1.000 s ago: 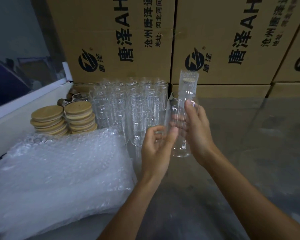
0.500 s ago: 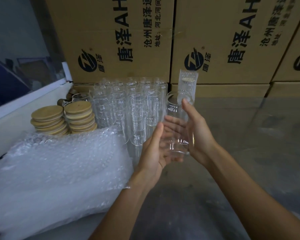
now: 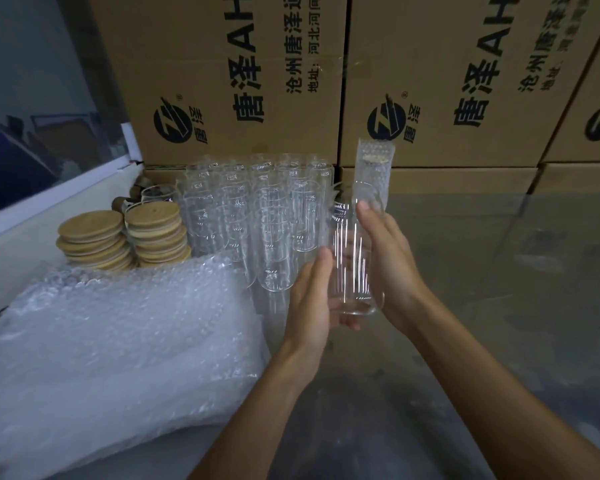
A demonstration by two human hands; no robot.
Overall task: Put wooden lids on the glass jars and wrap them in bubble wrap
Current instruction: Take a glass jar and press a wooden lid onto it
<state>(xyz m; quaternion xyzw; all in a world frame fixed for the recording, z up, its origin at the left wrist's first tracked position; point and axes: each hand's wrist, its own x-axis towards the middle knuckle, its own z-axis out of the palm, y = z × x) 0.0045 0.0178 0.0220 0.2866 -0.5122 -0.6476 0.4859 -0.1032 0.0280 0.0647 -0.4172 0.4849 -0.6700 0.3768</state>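
glass jar (image 3: 352, 265) upright between both hands, no lid on it; left hand (image 3: 310, 306) cups its side and base, right hand (image 3: 390, 265) grips the other side; wooden lids (image 3: 122, 237) stacked far left beside bubble wrap (image 3: 111, 344)

I see two stacks of wooden lids (image 3: 122, 237), one big pile of bubble wrap (image 3: 118, 341), one wrapped jar (image 3: 374, 168), one jar (image 3: 352, 265) in my two hands — and too many bare jars (image 3: 257, 216) to count.
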